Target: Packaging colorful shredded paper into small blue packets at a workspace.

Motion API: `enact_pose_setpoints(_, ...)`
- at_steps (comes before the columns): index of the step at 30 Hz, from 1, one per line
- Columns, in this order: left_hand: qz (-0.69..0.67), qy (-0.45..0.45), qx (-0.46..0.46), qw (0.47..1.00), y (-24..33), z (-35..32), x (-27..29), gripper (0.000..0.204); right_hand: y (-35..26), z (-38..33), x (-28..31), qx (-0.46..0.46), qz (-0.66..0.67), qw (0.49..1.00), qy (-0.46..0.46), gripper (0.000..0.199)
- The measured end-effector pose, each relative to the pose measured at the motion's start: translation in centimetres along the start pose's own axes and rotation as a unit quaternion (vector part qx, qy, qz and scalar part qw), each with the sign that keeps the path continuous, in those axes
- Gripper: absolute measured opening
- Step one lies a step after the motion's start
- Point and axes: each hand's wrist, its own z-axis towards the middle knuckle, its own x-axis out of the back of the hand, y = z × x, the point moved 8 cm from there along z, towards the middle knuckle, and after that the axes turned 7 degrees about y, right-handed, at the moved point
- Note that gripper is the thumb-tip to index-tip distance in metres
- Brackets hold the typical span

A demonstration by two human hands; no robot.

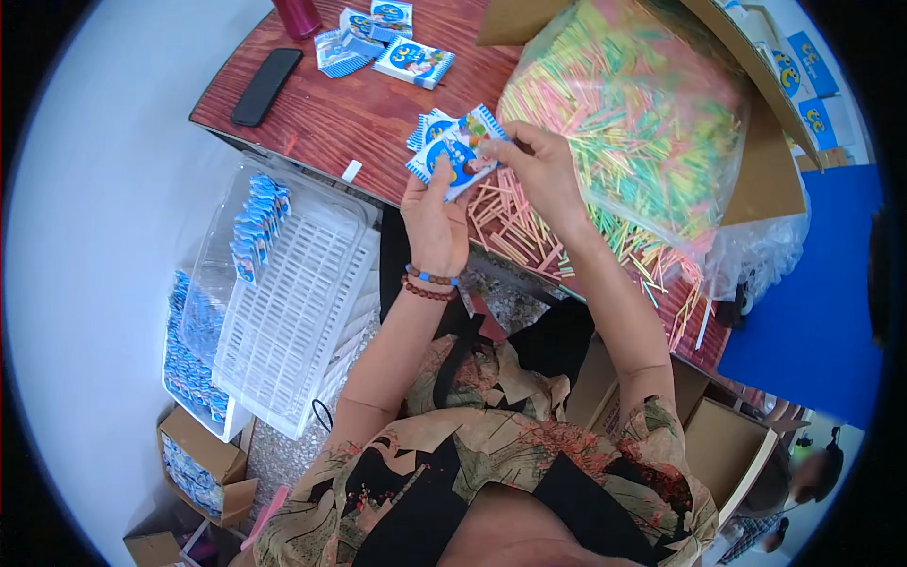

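Over the table's front edge I hold a blue-and-white sachet (457, 157) printed with a picture. My left hand (436, 225) grips its lower left part, the thumb lying across its front. At the sachet's right end the thumb and fingers of my right hand (546, 180) pinch the edge. Another similar sachet (433, 127) shows just behind it, partly covered; whether it is held or lies on the table, I cannot tell. Loose pink sticks (510, 219) are scattered on the table under my right hand, close to a big clear bag (624, 123) of pink, yellow and green sticks.
More sachets (413, 62) lie at the back of the red wooden table (326, 123), near a black phone (267, 87) and a dark red cup (299, 17). At left, a white slatted tray (293, 312) carries a row of sachets (257, 227). A cardboard box (775, 194) surrounds the bag.
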Motion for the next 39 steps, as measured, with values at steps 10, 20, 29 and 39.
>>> enact_pose_setpoints(10, 0.339, 0.061, -0.285, 0.894, 9.0, 5.0, 2.6, 0.021, 3.3, 17.2, -7.0, 0.073, -0.152, 0.984, -0.05, 0.031)
enact_pose_setpoints(20, 0.77, -0.005, -0.382, 0.512, 6.3, 5.1, -0.6, 0.048, 3.7, 17.6, -6.5, 0.192, -0.321, 0.926, 0.044, 0.035)
enact_pose_setpoints(29, 0.774, 0.014, -0.441, 0.454, 6.3, 6.4, -0.9, 0.026, 1.1, 11.9, -1.0, 0.248, -0.266, 0.93, 0.045, 0.025)
enact_pose_setpoints(39, 0.704, 0.005, -0.53, 0.472, 8.2, 4.9, -1.6, 0.022, 1.1, 5.2, 1.0, 0.177, -0.192, 0.965, 0.012, 0.026)
